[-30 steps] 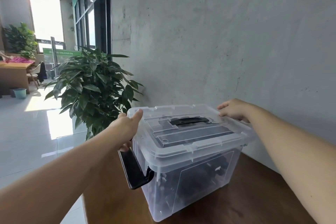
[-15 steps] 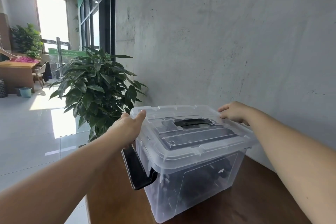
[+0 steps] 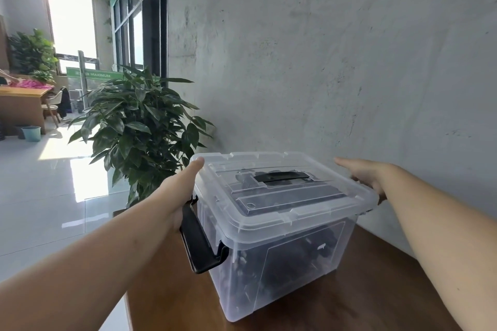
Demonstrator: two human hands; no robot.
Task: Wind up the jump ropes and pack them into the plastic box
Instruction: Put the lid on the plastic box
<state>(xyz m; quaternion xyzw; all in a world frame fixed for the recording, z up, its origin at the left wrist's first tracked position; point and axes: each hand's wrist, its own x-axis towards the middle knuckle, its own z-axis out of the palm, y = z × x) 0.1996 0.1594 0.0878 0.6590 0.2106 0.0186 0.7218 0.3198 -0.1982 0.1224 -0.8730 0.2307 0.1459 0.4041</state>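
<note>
Sitting near the far corner of the wooden worktop (image 3: 349, 309), close to the grey wall (image 3: 322, 62), the clear plastic box (image 3: 282, 258) is already lidded, and dark shapes, likely the wound jump ropes (image 3: 304, 255), show dimly through its walls; they cannot be made out singly. The lid (image 3: 279, 196) lies flat on the rim with its black carry handle (image 3: 282, 176) folded down on top, between the two hands. The left hand (image 3: 180, 193) presses against the lid's left end, thumb stretched along the upper edge; its fingers curl down out of sight toward the black side latch (image 3: 199, 244), which hangs swung outward just below them, so this end looks not yet clipped. Whether those fingers grip anything cannot be told. The right hand (image 3: 368, 174) rests on the lid's far right edge with the fingers fairly straight and relaxed, holding nothing, probably steadying the box while the lid is seated. Judging from this, the packing is done and only the latching remains. A leafy potted plant (image 3: 139, 126) stands beyond the left fingers, off the worktop's edge.
</note>
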